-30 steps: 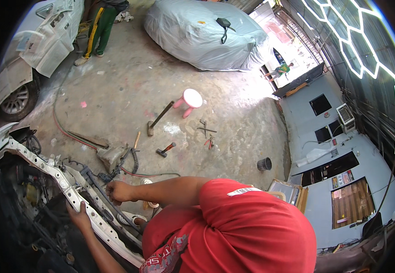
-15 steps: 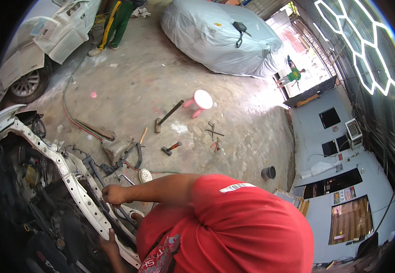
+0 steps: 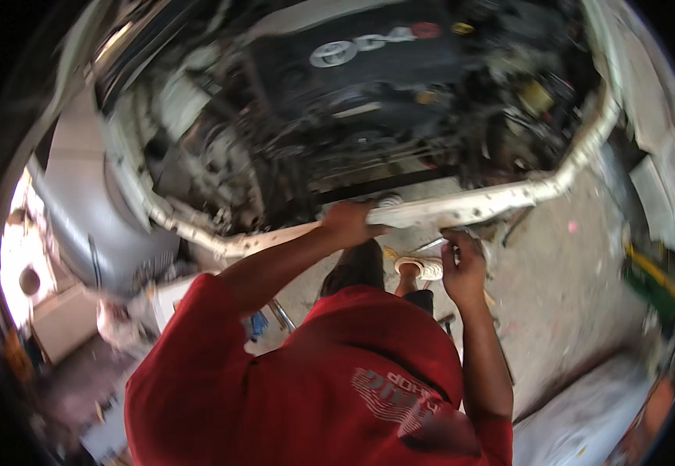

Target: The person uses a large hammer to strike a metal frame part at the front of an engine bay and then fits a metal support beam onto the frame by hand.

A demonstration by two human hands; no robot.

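I stand at the front of a car's bare engine bay. My left hand (image 3: 349,224) rests over the white front crossmember (image 3: 454,210), fingers wrapped over its top and thumb pointing right along it. Just below the bar, to the right, is my right hand (image 3: 463,260), its fingers curled. Blur hides what, if anything, lies in them. A thin shiny rod (image 3: 433,244) shows beside those fingers. Beyond the bar sits the dark engine cover (image 3: 353,85), with hoses and parts around it. My shoe (image 3: 428,269) is on the floor beneath the bar.
To the left stands a silver car body part (image 3: 93,225). A silver-covered vehicle (image 3: 594,419) is at the lower right. Green and yellow trousers (image 3: 652,279) of another person show at right. White door panels (image 3: 668,194) lie beyond the bay. A dark rod (image 3: 518,225) reaches toward the floor.
My view has swung from the workshop floor on the right round to the engine bay. The left hand stays at the crossmember; the right, earlier closed round a dark bar, is now below the crossmember.
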